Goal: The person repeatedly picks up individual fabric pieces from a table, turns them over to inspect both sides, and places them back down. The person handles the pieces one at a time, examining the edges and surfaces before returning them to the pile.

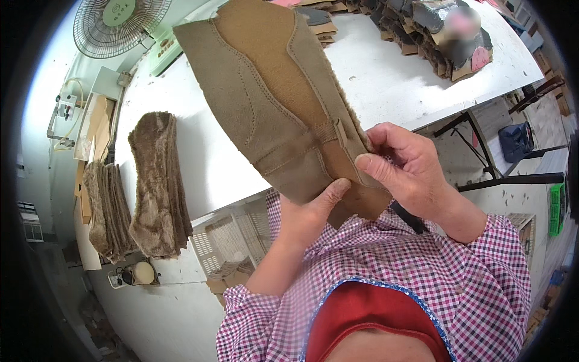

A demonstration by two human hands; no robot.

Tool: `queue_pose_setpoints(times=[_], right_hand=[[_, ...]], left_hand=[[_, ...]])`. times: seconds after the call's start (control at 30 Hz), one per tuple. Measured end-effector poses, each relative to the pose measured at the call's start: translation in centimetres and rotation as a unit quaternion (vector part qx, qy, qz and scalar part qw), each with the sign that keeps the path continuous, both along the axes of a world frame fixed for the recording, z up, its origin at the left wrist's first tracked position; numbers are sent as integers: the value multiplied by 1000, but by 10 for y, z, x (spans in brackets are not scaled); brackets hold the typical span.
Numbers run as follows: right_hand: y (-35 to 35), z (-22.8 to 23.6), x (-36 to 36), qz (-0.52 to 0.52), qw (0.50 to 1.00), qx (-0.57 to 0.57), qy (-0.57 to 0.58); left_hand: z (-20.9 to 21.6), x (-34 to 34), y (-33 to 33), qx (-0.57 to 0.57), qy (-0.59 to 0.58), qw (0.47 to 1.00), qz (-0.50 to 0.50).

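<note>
Both hands hold one tan suede piece (274, 102) up in front of the person, lifted clear of the white surface (386, 78) and tilted so that its stitched face turns toward the camera, a pose that lets the seams be looked over closely. The left hand (310, 211) grips the lower edge from beneath, thumb pressed on the front and fingers hidden behind, so it carries the weight. The right hand (401, 163) is closed on the right edge near a small loop, thumb and fingers pinching where a fleecy lining shows along the rim; that grip keeps the piece from swinging and may be turning the edge outward.

On the surface to the left lies a stack of furry liners (158, 187), draped over the near edge, with a second stack (105, 211) just beside it, both within easy reach of the left arm. At the far right of the surface sits a heap of mixed cut pieces (449, 39), well apart from the hands. A fan (120, 24) stands at the far left corner. White perforated baskets (226, 241) sit below the surface's near edge.
</note>
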State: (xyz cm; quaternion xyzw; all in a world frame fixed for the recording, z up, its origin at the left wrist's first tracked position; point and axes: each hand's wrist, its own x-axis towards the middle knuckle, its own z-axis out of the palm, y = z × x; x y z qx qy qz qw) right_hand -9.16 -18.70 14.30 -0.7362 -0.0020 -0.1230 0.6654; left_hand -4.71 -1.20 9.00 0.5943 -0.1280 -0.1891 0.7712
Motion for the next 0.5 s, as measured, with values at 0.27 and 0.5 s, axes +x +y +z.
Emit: queue_pose_setpoints(times=[0.27,0.5], right_hand=[[-2,-3,0,-5,1000,-13,-26],[-5,-12,-3,4,999,29,-31]], left_hand=[[1,-1,0,20,13,1000,-15],[1,-6,-8,25,-8,999,-40]])
